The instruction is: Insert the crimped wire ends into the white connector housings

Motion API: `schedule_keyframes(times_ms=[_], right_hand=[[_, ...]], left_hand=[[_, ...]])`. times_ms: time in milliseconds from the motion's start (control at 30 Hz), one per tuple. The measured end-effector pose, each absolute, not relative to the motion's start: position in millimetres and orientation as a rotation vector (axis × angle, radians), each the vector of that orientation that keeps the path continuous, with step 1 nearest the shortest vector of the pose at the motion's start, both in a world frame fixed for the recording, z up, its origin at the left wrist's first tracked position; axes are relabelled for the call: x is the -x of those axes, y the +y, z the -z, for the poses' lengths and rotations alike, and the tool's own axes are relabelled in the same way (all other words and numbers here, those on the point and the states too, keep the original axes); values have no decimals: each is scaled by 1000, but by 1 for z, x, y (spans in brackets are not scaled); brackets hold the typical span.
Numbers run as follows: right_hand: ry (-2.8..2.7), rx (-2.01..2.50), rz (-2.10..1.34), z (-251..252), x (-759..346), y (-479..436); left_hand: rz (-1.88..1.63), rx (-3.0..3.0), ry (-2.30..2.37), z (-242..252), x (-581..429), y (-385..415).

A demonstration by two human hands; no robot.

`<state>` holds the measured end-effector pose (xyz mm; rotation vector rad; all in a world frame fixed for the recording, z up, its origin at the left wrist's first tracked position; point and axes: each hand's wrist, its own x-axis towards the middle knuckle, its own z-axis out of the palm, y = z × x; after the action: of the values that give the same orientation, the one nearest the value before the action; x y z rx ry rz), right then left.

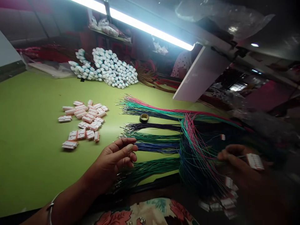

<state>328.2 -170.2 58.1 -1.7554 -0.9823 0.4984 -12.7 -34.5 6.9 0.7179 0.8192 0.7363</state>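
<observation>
My left hand (118, 154) hovers loosely curled over the green wire ends, holding nothing visible. My right hand (236, 164) pinches a white connector housing (255, 161) with red markings, and a thin wire runs into it. A large fan of wires (199, 147) in green, pink, blue and black lies across the green tabletop (30, 156). Their bare ends point left and several connectors hang at the near end, partly in shadow. Left of the wires lies a loose pile of white-and-red connector housings (83, 120).
A small roll of black tape (144, 117) sits among the wires. Behind it is a heap of bagged white connectors (105, 67). A white board (199, 75) and a fluorescent lamp (138, 25) hang above the table's far right. A person in dotted clothing (181, 64) stands beyond.
</observation>
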Motion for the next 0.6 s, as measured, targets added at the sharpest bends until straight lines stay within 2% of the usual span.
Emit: schedule_keyframes(times_ms=[100,267,400,600], right_hand=[[-754,1697,-493,-27,-356,-201],[-881,1891,-412,0,-374,-231],[-1204,1922,-547,-10,-377,-239],[-1697,2017,-819,-51,-376,-231]], left_hand=[[-745,-716,827,-7,13,-33],[-755,-718,842,-5,14,-31],[-763,-720,841,-3,16,-29],[-793,-718,828,-4,18,-27]])
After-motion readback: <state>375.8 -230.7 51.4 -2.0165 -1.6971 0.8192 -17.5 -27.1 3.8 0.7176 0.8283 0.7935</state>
